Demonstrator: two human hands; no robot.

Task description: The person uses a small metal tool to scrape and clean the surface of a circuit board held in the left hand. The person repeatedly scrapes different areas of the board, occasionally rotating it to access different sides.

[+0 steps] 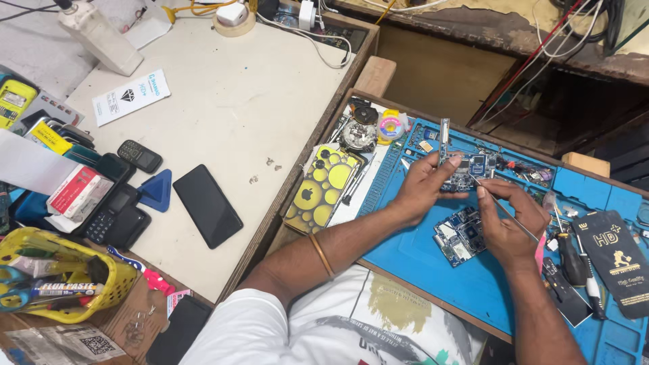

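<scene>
Left hand [424,186] and right hand [508,220] curled, apparently gripping, forearms converging.

Circuit board [466,170] on mat [419,257], second board [460,235] nearer

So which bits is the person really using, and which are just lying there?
In use:
- left hand holding a small circuit board
- right hand holding a thin metal tool against it
- blue work mat underneath

Lying about:
- second circuit board
- yellow spotted phone case
- black phone
- yellow basket
- screwdrivers
</scene>
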